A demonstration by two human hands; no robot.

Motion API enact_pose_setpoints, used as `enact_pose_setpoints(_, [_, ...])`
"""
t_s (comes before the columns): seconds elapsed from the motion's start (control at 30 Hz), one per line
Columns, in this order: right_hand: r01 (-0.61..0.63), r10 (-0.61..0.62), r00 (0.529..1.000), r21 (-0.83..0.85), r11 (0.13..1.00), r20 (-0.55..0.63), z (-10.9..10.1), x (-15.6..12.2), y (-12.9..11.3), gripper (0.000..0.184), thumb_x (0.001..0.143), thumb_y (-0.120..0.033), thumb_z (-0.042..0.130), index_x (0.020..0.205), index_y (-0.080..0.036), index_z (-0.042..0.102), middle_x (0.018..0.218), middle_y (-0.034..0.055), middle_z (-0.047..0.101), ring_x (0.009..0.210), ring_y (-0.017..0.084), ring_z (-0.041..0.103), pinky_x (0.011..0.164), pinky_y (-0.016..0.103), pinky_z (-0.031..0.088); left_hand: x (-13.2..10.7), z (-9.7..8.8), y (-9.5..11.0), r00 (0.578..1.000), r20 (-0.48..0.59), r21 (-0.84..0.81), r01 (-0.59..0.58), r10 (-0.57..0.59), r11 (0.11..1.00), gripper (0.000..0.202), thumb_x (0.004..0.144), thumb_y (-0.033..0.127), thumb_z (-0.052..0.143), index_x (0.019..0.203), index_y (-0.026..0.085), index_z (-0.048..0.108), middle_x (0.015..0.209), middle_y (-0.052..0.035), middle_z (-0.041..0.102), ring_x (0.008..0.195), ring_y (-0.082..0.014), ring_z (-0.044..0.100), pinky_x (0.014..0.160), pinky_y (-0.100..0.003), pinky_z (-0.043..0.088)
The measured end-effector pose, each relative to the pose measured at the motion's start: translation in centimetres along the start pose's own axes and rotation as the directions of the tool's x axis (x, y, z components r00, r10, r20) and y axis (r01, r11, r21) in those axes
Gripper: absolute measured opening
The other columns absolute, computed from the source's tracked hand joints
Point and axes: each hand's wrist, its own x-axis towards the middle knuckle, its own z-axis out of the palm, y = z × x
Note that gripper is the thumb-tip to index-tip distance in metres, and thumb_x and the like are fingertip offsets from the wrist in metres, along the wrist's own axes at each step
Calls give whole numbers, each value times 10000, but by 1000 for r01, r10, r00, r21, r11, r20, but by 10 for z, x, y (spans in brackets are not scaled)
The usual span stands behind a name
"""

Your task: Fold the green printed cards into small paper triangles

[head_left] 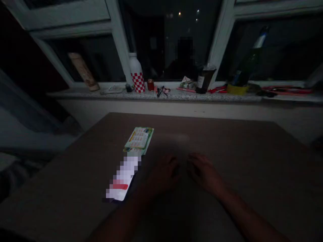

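In dim light, my left hand [164,171] rests low over the brown table [232,144], its fingers loosely curved. Facing it across a small gap is my right hand [205,171], with fingers bent and a little apart from the thumb. Nothing shows in either hand. To the left of my left hand lies a phone [123,178] with its screen lit, partly blurred out by pixelation. Just beyond the phone sits a small stack of printed cards or leaflets [138,138] in white, green and yellow.
Behind the table runs a speckled windowsill [113,94]. It bears a red-and-white checked bottle [138,75], a tan cylinder [84,72], a small red jar [150,85], a dark pouch [205,80], a green glass bottle [248,64] and a yellow container [236,89].
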Motion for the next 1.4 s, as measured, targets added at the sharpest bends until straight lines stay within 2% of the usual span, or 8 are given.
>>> enact_pose_setpoints(0.27, [-21,21,999,13,1000,-24,1,0,-1,275,861,-253,545,1112,-206,646,1286,121,581,1213,300,497,1010,494,387,0,-7,0,1000,13,-15,7,-6,1000,333,838,307,598,1151,193,581,1273,-95,536,1183,-262,482,1016,-405,396])
enact_pose_setpoints(0.4, [-17,18,999,32,999,-28,1,1,0,266,855,-259,554,1101,-215,647,1277,116,586,1203,298,505,999,497,396,-1,-17,-8,997,11,41,77,-78,996,341,853,332,572,1160,183,577,1222,-104,566,1134,-265,521,978,-405,428])
enact_pose_setpoints(0.6, [-8,8,1000,31,1000,-28,1,1,-1,267,864,-252,542,1104,-198,645,1267,125,585,1204,298,502,1001,496,394,-2,-62,-37,978,-17,174,208,-209,962,419,880,400,520,1241,190,544,1274,-122,561,1150,-275,541,989,-403,423])
enact_pose_setpoints(0.7, [-11,12,999,33,999,-30,1,1,-1,259,860,-259,554,1094,-203,648,1254,119,596,1188,296,513,988,490,406,2,-85,-59,938,-27,293,338,-346,894,427,875,384,519,1255,190,538,1273,-118,571,1156,-269,544,993,-368,418])
enact_pose_setpoints(0.77, [-12,13,999,35,999,-33,1,1,-1,256,857,-258,559,1090,-207,652,1247,115,600,1179,295,521,984,488,410,5,-94,-73,917,-19,318,383,-398,867,445,852,365,544,1246,158,548,1264,-149,578,1132,-299,560,958,-391,438])
enact_pose_setpoints(0.97, [-10,11,999,38,999,-46,2,0,3,257,856,-265,560,1088,-203,651,1250,123,600,1188,300,522,980,500,413,15,-93,-99,872,59,359,436,-486,825,527,761,384,649,1239,176,570,1238,-156,599,1110,-307,582,900,-369,462])
enact_pose_setpoints(1.2, [-5,6,999,27,1000,-34,2,0,2,254,866,-267,545,1087,-202,653,1250,120,594,1188,294,519,985,487,409,20,-98,-98,857,101,376,437,-505,817,489,785,351,611,1245,190,567,1257,-136,599,1071,-266,601,880,-331,454])
enact_pose_setpoints(1.4, [-23,24,999,35,999,-24,0,0,0,251,859,-257,546,1075,-197,660,1253,128,594,1186,298,520,986,496,406,22,-101,-98,859,131,376,418,-494,827,286,844,342,510,974,165,694,1050,-130,690,876,-226,650,735,-287,455])
